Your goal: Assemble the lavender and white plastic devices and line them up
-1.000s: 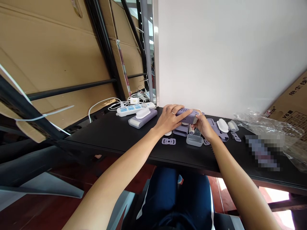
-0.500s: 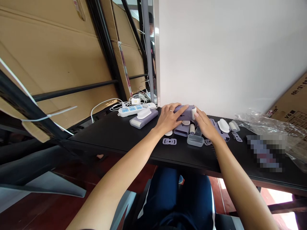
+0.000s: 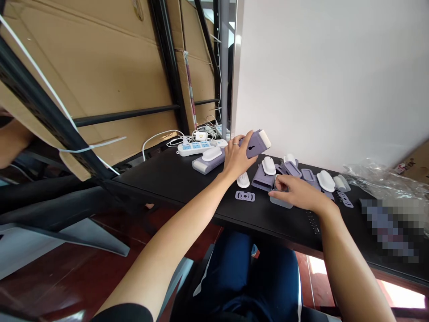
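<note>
Our desk (image 3: 161, 190): power strip (image 3: 197, 149) at back left, cables (image 3: 157, 141) around it. Plastic parts (image 3: 295, 172) spread mid-desk, small tub (image 3: 279, 203) at their front. Plastic bag (image 3: 378, 176) far right, along wall (image 3: 318, 80). Cardboard (image 3: 90, 80) left of wall.

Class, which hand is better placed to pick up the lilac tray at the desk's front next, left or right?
Right, probably: the right hand sits over the lilac tray, while the left hand holds up a perforated lilac casing.
</note>
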{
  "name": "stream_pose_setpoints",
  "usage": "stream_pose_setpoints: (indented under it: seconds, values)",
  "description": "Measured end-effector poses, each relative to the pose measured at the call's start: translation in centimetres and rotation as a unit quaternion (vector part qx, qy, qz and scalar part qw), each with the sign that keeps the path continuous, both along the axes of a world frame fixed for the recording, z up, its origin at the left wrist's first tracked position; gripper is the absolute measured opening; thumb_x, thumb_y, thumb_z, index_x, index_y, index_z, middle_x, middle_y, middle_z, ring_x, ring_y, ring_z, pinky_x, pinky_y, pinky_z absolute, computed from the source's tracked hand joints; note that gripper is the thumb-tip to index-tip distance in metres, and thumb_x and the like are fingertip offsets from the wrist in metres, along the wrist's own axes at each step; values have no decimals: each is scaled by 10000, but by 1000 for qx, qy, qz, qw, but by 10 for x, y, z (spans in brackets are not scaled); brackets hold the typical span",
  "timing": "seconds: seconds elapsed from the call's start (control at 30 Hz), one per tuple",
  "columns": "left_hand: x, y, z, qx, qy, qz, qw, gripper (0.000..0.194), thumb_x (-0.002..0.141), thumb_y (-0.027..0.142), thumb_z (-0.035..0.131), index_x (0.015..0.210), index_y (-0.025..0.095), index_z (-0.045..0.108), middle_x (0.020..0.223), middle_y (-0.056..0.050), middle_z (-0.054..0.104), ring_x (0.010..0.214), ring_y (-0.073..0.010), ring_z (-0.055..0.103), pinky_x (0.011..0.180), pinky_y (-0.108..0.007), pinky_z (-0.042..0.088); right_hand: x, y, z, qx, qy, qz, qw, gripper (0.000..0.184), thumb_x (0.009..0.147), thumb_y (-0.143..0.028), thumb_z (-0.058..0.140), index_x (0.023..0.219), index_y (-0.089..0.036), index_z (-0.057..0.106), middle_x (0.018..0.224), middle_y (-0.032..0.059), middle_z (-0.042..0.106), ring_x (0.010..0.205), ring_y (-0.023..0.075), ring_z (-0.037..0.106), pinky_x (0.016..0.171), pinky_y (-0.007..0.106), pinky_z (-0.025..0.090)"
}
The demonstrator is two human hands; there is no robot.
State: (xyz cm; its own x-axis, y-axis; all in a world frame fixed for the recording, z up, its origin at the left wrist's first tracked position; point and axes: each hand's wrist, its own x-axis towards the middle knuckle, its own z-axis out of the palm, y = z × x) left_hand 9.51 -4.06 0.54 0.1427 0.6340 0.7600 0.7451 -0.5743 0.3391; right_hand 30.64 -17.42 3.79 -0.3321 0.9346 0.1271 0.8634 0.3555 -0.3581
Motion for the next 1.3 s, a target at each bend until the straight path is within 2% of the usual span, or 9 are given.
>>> stream_pose_setpoints:
  seconds: [0.17,0.3,0.5,0.63,0.73,0.87,1.0,1.13,1.3]
  values:
    - [1,0,0,5,-16,-11,1000,829,853,377,709,1596,347,344,1406,-129,505,1310,-368,457,1073,-510,386,-24,0,-11,99,-98,45,989,183,919,-427,640,883,-252,603,950,65,658,944,281,591,852,426,424]
    - [0,1,0,1,-26,-14,1000,848,851,370,707,1604,362,317,1407,-123,500,1303,-370,460,1071,-518,386,-24,-1,-14,122,-137,13,983,197,918,-448,640,938,-253,625,999,89,640,911,289,593,848,443,434]
    - [1,2,-1,-4,-22,-19,1000,825,854,373,700,1594,336,337,1405,-127,493,1311,-370,455,1058,-492,396,1,-7,-8,14,-98,-29,995,233,838,-425,710,919,-278,549,901,17,657,799,244,605,708,358,429]
    - [2,1,-1,-7,-20,-29,999,843,855,384,701,1603,332,316,1409,-124,495,1320,-364,451,1075,-491,383,5,-9,-1,-47,4,-14,999,311,882,-481,659,1127,-308,579,820,-10,639,697,213,584,636,338,434]
    - [1,-2,0,2,2,-76,997,861,868,435,693,1618,334,282,1427,-113,496,1324,-345,447,1101,-483,368,4,-7,7,37,139,-15,989,391,961,-528,540,1286,-319,604,880,18,647,763,224,598,703,365,471]
    - [2,-9,1,44,82,-139,986,847,870,444,699,1613,326,309,1454,-105,488,1323,-330,442,1134,-481,343,9,4,10,216,335,-83,913,310,962,-536,547,1165,-308,603,982,37,634,858,222,614,781,367,491]
    - [5,-15,1,77,120,-166,976,842,866,399,705,1611,330,318,1454,-103,495,1320,-328,447,1142,-485,338,14,17,3,274,454,-127,838,366,875,-561,675,914,-282,441,915,8,575,780,180,591,716,322,492]
    - [6,-17,2,90,126,-170,973,810,875,399,695,1602,310,347,1437,-108,513,1309,-323,460,1124,-474,353,11,23,-6,225,431,-121,865,432,864,-555,705,774,-254,408,794,-16,516,694,149,501,648,291,441]
    - [5,-18,3,87,137,-166,973,784,883,403,689,1591,290,371,1445,-112,515,1311,-323,455,1117,-473,351,8,24,-8,204,421,-101,878,444,828,-493,766,1118,-278,509,1035,27,619,902,187,618,773,325,501]
